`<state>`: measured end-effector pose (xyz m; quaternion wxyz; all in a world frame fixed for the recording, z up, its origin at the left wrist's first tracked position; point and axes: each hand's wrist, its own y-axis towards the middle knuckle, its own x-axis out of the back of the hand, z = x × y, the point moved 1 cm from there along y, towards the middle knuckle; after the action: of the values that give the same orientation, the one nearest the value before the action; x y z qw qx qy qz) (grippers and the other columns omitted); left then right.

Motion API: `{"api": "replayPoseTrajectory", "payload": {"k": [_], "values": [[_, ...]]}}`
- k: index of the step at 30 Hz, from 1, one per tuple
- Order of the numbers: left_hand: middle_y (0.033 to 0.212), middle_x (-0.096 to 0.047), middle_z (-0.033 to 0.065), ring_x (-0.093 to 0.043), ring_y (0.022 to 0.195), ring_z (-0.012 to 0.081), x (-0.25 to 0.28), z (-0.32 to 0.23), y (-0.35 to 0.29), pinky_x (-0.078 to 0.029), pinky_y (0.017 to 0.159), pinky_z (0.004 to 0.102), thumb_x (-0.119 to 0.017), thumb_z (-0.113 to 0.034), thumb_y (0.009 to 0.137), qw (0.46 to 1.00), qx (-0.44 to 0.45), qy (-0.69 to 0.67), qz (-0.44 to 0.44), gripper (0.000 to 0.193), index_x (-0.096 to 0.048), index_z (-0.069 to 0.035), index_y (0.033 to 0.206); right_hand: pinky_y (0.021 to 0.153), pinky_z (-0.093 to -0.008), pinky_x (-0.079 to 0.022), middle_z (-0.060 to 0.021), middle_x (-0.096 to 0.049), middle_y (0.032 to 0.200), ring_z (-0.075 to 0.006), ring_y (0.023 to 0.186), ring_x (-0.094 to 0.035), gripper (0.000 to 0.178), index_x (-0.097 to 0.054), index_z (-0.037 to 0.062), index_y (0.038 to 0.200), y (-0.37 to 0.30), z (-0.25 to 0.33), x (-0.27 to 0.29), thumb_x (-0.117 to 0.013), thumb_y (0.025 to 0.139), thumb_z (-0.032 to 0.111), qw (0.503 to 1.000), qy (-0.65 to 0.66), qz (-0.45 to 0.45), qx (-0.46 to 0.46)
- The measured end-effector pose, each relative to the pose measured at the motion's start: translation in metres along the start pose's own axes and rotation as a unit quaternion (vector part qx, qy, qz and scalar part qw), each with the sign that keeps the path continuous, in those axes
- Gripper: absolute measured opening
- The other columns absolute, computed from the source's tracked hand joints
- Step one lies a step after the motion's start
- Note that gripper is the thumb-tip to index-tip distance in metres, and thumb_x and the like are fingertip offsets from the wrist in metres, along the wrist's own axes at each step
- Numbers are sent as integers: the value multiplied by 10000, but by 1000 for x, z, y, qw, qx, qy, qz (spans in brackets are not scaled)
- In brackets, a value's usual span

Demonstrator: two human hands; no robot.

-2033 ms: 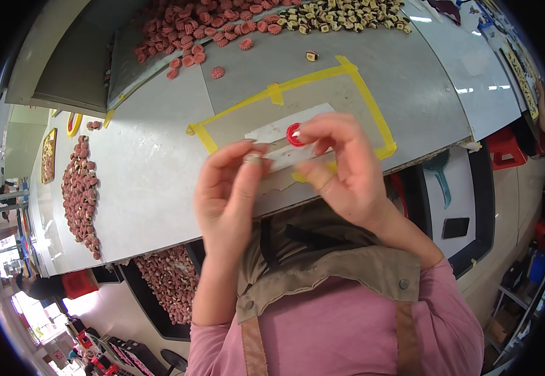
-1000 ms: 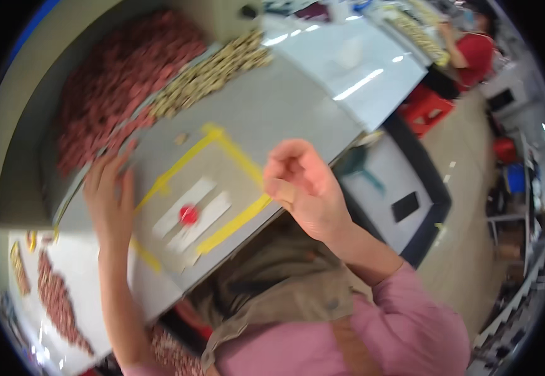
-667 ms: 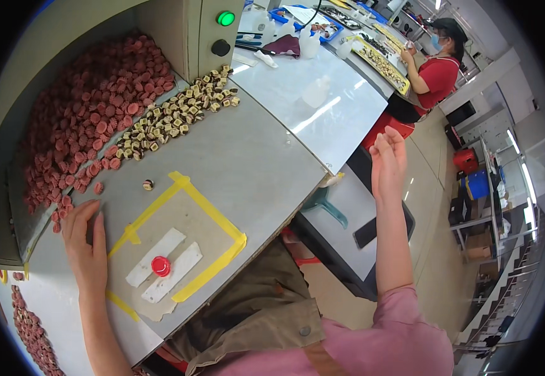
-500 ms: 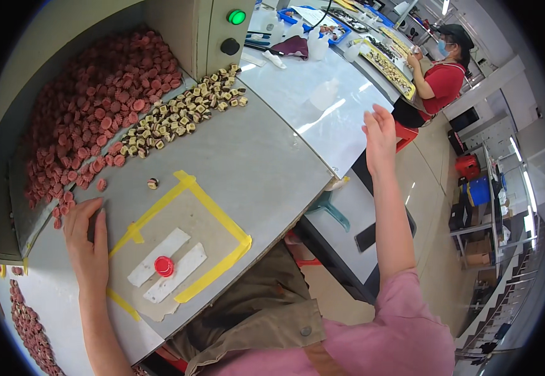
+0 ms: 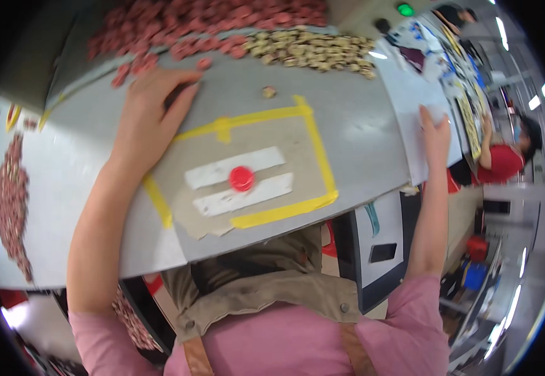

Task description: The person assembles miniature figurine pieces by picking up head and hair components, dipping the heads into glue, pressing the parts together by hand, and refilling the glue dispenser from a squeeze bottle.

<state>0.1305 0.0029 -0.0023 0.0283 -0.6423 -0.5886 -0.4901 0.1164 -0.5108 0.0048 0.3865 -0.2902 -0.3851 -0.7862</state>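
A loose pink piece lies on the worktop just beyond the nearer left hand, its thumb and fingers slightly apart, while the right hand (fingers too blurred to tell) sits well rightward.

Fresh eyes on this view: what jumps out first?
Probably the bright red round piece near the middle, over two white strips within a yellow tape outline. Next, the pinkish-red heap along the top, with many cream-coloured pieces at its lower right.
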Motion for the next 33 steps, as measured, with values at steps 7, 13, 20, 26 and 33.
{"api": "replayPoseTrajectory", "payload": {"k": [7,13,20,26,33], "values": [[988,-665,117,-578,965,307,-4,13,-14,-432,866,383,-610,-121,868,999,-44,2,-17,181,-654,-48,1027,722,-257,-480,-63,-643,981,-151,835,-624,319,-553,33,1068,-102,128,3,-655,894,280,957,163,235,41],[990,-647,124,-591,934,273,4,-2,-15,-461,817,350,-600,-92,888,999,-27,-10,14,189,-648,-19,1056,712,-293,-475,-74,-618,927,-179,821,-604,375,-568,33,1019,-144,197,-11,-780,771,218,893,48,356,272],[982,-653,117,-595,943,278,4,-1,-16,-465,825,355,-593,-94,893,999,-33,1,12,196,-645,-27,1069,652,-363,-487,-88,-607,841,-281,736,-613,450,-606,62,955,-151,211,-27,-848,632,262,859,49,327,391],[947,-668,151,-597,931,337,6,-4,-13,-459,829,427,-610,-111,858,999,-26,-29,-4,151,-661,-4,951,605,-357,-467,-61,-584,803,-261,690,-593,448,-622,87,921,-147,213,-29,-837,607,322,840,-11,301,451],[945,-667,149,-595,928,339,4,-4,-15,-457,830,423,-605,-109,862,999,-26,-26,0,152,-660,-3,954,594,-357,-451,-72,-579,778,-259,682,-582,432,-640,66,893,-149,217,-29,-837,614,330,821,-52,303,480]]}}
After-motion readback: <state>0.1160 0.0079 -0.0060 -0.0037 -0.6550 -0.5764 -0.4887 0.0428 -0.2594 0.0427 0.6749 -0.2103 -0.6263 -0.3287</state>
